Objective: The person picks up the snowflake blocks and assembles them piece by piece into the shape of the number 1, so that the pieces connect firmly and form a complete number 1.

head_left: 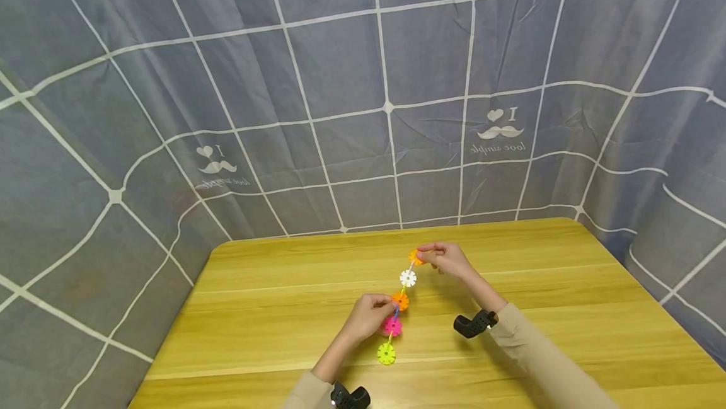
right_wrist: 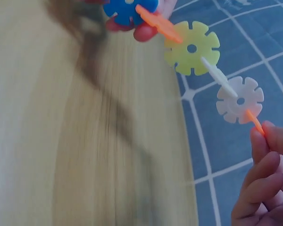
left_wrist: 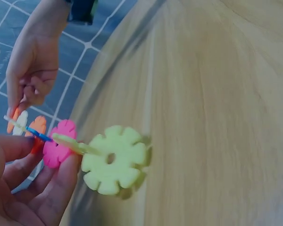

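A chain of interlocking plastic snowflake discs stretches between my two hands above the table. My right hand [head_left: 448,259] pinches the orange disc [right_wrist: 255,123] at its far end between thumb and fingertips. From there the chain runs through a white disc [head_left: 408,278], a yellow disc [right_wrist: 192,48], an orange disc [head_left: 401,301] and a blue disc [right_wrist: 129,9]. My left hand [head_left: 368,316] pinches the chain near the blue disc. Beyond it, a pink disc [left_wrist: 59,143] and a yellow-green disc [left_wrist: 114,160] hang at the near end.
The wooden table [head_left: 255,308] spreads beneath both hands. A grey curtain [head_left: 340,144] with white grid lines stands behind and beside it. Black cameras are strapped on both wrists, the right wrist camera [head_left: 475,324] above the tabletop.
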`<state>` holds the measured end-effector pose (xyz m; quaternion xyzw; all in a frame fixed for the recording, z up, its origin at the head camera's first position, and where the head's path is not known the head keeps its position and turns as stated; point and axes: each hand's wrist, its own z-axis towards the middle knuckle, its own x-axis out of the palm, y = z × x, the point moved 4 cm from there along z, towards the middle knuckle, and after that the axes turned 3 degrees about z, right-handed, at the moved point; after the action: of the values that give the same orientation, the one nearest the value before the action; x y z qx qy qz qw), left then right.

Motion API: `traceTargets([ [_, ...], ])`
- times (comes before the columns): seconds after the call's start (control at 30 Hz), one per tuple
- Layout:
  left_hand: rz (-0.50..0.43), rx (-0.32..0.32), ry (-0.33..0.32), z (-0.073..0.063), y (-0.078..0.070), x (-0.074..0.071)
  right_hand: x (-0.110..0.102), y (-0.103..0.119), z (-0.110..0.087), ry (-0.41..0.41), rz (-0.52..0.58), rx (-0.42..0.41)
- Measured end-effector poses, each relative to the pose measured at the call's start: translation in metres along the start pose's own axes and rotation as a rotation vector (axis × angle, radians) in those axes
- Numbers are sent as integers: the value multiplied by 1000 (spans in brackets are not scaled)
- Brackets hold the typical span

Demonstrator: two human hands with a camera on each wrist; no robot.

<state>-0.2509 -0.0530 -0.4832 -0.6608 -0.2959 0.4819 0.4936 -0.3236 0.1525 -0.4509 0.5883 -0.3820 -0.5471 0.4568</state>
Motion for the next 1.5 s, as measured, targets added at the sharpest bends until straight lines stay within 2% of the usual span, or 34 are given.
traceTargets([
  [0.1, -50, -35, -15, 3, 4, 3, 0, -3, 8, 13, -23, 7],
  [0.3, -86, -73, -29, 11, 11, 12, 1, -20, 25, 42, -87, 65],
  [0.5, -121, -104, -88, 21, 14, 22, 4, -35, 39, 63, -45, 151],
  [0.63, -88, -110, -148, 25, 12, 25, 6, -40, 45, 56, -19, 184],
  [0.73, -24, -111, -169, 25, 9, 27, 8, -42, 47, 55, 5, 197],
  [0.87, 42, -112, -140, 24, 6, 29, 12, -46, 49, 47, 46, 230],
  [1.03, -9, -133, -89, 22, 4, 30, 12, -49, 53, 53, 111, 216],
  [1.23, -45, -150, -91, 21, 1, 28, 14, -48, 55, 26, 153, 237],
  [1.37, -57, -153, -97, 21, 0, 29, 16, -45, 54, -9, 137, 277],
  [1.5, -55, -163, -92, 19, -1, 29, 17, -43, 53, -16, 141, 274],
])
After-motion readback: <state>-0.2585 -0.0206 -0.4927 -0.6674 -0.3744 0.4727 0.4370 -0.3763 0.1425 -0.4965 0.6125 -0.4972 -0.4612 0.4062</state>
